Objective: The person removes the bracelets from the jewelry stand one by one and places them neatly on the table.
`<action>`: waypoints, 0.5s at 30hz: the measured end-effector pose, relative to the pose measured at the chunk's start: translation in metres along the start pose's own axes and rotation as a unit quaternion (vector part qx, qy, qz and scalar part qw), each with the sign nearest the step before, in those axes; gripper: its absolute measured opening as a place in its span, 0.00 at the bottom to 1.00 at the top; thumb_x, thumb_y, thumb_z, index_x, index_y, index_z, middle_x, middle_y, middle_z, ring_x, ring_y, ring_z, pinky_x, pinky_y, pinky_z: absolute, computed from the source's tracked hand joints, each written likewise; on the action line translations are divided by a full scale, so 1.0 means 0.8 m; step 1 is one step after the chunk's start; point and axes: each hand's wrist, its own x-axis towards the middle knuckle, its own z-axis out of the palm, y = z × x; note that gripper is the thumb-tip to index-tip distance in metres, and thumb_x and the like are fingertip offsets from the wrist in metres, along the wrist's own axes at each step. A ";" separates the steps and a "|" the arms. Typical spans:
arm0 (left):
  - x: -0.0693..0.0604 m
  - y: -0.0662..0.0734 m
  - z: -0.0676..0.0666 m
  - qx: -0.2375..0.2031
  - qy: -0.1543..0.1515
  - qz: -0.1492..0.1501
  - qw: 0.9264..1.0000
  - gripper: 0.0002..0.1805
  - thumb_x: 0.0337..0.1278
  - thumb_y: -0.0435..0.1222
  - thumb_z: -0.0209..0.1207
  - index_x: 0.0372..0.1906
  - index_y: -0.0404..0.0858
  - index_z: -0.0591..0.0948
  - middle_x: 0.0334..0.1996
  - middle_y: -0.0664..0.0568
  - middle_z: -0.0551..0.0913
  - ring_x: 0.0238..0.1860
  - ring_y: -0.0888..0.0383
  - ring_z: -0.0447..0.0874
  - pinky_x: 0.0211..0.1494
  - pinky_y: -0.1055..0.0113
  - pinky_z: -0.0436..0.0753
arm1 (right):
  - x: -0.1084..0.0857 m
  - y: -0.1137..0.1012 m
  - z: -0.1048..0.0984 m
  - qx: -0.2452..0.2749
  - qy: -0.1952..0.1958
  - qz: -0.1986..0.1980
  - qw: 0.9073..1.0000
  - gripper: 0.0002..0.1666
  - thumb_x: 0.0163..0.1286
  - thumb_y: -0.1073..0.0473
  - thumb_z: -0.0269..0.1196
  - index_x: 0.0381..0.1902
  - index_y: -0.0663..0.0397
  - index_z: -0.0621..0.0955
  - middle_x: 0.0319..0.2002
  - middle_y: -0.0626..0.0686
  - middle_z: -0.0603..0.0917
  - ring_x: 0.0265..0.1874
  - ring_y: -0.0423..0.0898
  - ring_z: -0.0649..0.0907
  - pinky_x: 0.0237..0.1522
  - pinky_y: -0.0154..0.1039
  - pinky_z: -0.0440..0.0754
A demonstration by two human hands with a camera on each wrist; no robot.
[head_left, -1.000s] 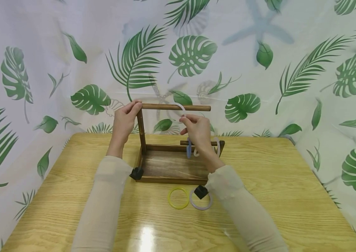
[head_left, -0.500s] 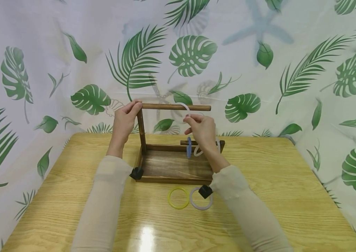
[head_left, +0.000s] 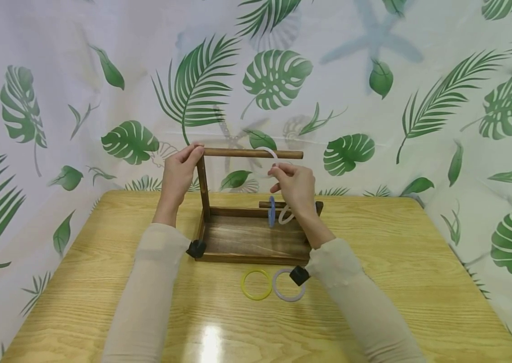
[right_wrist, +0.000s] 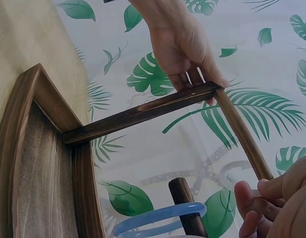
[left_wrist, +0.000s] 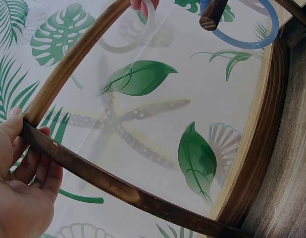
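My left hand (head_left: 178, 171) grips the top corner of a dark wooden stand (head_left: 203, 191), where the upright meets the upper rod (head_left: 233, 153). Between thumb and fingers, my right hand (head_left: 299, 189) pinches a whitish translucent bangle (head_left: 266, 148) that encircles the upper rod, short of its free right end. Below, a blue bangle (head_left: 271, 212) hangs on the shorter lower rod (head_left: 263, 205), also seen in the left wrist view. Beside it a pale bangle (head_left: 285, 218) hangs tilted, partly hidden by my right hand and wrist.
The stand's base is a shallow tray (head_left: 242, 258) on a wooden table (head_left: 102, 282). Just in front of it lie a yellow bangle (head_left: 256, 298) and a lilac bangle (head_left: 289, 300). A leaf-patterned cloth (head_left: 374, 116) hangs behind.
My right hand has moved a little to the right, drawing the whitish bangle along the upper rod toward its free end. My left hand has stayed on the corner.
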 end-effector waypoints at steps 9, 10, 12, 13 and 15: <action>0.000 -0.001 0.000 0.002 -0.001 0.000 1.000 0.24 0.75 0.48 0.61 0.65 0.38 0.83 0.68 0.47 0.79 0.71 0.52 0.73 0.73 0.60 0.72 | 0.003 0.005 -0.011 -0.006 0.009 0.001 1.000 0.14 0.79 0.58 0.62 0.51 0.61 0.89 0.47 0.55 0.91 0.19 0.47 0.87 0.08 0.30 0.56; 0.000 -0.001 0.000 0.002 -0.001 0.000 1.000 0.24 0.75 0.48 0.61 0.65 0.39 0.83 0.68 0.47 0.79 0.71 0.52 0.73 0.73 0.60 0.72 | 0.003 0.006 -0.013 -0.007 0.008 0.001 1.000 0.15 0.79 0.57 0.62 0.52 0.61 0.89 0.47 0.56 0.91 0.20 0.48 0.87 0.08 0.30 0.56; -0.001 -0.001 0.000 0.001 -0.001 0.000 1.000 0.24 0.75 0.48 0.61 0.65 0.38 0.83 0.68 0.47 0.78 0.71 0.52 0.73 0.73 0.59 0.72 | 0.003 0.007 -0.015 -0.011 0.011 0.001 1.000 0.15 0.79 0.57 0.62 0.52 0.60 0.89 0.46 0.56 0.91 0.21 0.49 0.88 0.09 0.30 0.56; -0.001 0.000 0.000 0.001 -0.001 -0.001 1.000 0.24 0.75 0.48 0.61 0.65 0.39 0.83 0.68 0.47 0.78 0.71 0.52 0.73 0.73 0.60 0.72 | 0.002 0.008 -0.017 -0.011 0.012 0.001 1.000 0.15 0.79 0.56 0.62 0.52 0.60 0.89 0.45 0.56 0.91 0.20 0.46 0.87 0.08 0.31 0.56; -0.001 0.000 0.000 0.000 -0.002 -0.002 1.000 0.25 0.74 0.49 0.61 0.66 0.39 0.82 0.68 0.47 0.79 0.71 0.53 0.73 0.73 0.60 0.72 | 0.002 0.010 -0.019 -0.010 0.014 -0.001 1.000 0.16 0.79 0.56 0.62 0.53 0.60 0.88 0.43 0.58 0.91 0.19 0.42 0.86 0.08 0.31 0.57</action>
